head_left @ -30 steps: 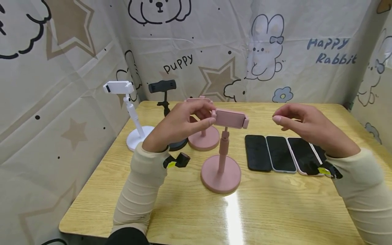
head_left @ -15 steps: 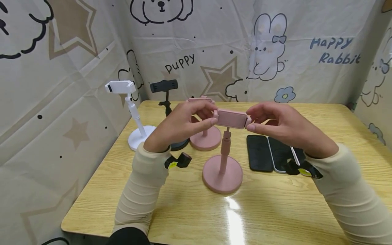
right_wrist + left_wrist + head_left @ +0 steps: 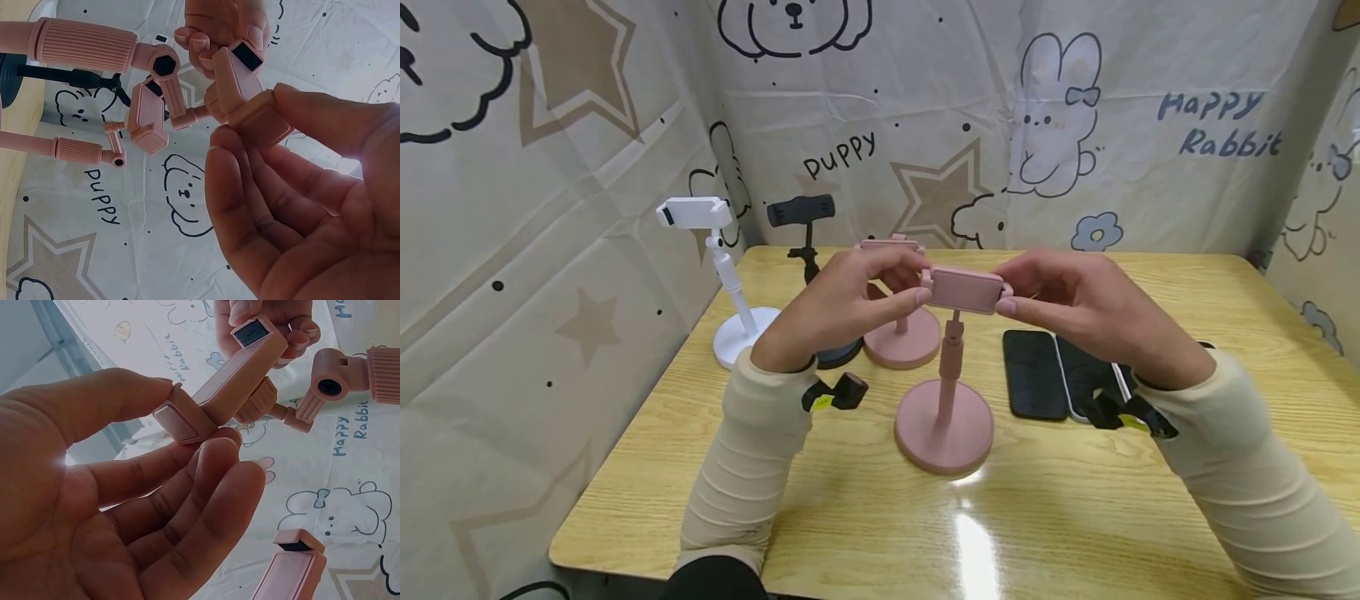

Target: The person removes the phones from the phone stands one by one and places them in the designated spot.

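Observation:
A pink phone stand (image 3: 946, 425) stands upright on the table, its clamp head at the top between both hands. My left hand (image 3: 850, 304) pinches the left end of that clamp between thumb and fingers; the left wrist view shows the end piece (image 3: 178, 422) in the grip. On the opposite side, my right hand (image 3: 1075, 308) pinches the clamp's right end, and the right wrist view shows that end piece (image 3: 265, 122) between thumb and fingertips. Dark pads show inside the clamp's jaws. Behind my left hand, a second pink phone stand (image 3: 902, 346) is partly hidden.
A white phone stand (image 3: 737, 304) and a black phone stand (image 3: 805, 210) are at the back left of the wooden table (image 3: 850, 517). Several phones lie in a row on the right, among them a black phone (image 3: 1034, 375); my right arm covers some. Printed cloth walls surround the table.
My right hand has moved left from above the phones to the clamp's right end and now pinches it. The left hand stays at the left end.

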`<state>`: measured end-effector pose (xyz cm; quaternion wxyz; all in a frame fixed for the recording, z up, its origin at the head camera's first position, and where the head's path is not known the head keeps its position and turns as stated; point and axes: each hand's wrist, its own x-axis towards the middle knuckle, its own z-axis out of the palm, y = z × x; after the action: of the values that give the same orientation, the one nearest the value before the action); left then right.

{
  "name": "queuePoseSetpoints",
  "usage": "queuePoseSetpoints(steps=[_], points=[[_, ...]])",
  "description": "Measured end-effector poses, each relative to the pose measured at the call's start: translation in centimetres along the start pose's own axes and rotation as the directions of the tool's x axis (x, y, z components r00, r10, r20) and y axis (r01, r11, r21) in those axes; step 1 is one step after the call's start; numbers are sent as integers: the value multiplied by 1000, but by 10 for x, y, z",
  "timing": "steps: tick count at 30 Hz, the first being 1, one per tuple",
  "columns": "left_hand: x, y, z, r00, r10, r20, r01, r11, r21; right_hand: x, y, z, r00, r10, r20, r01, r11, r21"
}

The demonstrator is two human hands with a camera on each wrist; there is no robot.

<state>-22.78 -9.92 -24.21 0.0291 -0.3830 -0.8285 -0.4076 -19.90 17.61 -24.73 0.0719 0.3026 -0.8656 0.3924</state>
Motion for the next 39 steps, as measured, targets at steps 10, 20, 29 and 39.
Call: queuePoseSetpoints(steps=[10, 20, 29, 39], points=[[-5, -5, -14, 1000, 6, -3, -5, 998, 56, 14, -2, 14, 999, -37, -16, 37, 999, 38], [-27, -14, -47, 999, -49, -15, 51, 976, 210, 45, -14, 45, 996, -87, -10, 87, 992, 89], [-47, -24, -73, 989, -142, -45, 148, 960, 237, 73, -25, 77, 983, -169, -73, 177, 977, 119], [-49, -38, -82, 986, -148, -72, 160, 967, 198, 87, -26, 90, 973, -197, -120, 205, 977, 60]])
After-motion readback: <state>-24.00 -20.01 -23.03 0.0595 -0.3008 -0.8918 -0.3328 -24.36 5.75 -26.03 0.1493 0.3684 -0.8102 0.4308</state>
